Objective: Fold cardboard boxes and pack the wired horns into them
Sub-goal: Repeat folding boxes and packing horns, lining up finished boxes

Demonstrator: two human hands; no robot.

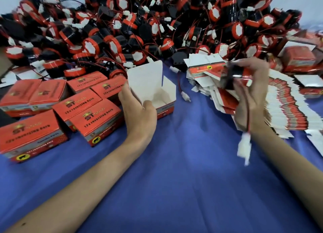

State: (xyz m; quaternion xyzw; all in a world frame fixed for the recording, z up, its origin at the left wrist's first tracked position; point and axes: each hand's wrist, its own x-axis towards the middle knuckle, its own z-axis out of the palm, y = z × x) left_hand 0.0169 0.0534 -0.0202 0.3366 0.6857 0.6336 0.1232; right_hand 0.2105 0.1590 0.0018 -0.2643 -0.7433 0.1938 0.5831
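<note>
While closed boxes [83, 108] stand by, left hand [138, 113] grips an open box [166, 92], right hand [251, 99] clutches a horn [230, 78]; heap [139, 22] unpacked.

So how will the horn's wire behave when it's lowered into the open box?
The wire hangs slack below the right hand, so it's probably floppy and may trail over the box rim. The white plug at its end likely swings. The horn itself looks rigid.

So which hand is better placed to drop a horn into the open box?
Right. The right hand grips a horn, its white connector dangling, just right of the open box. The left hand is occupied holding the box's wall.
</note>
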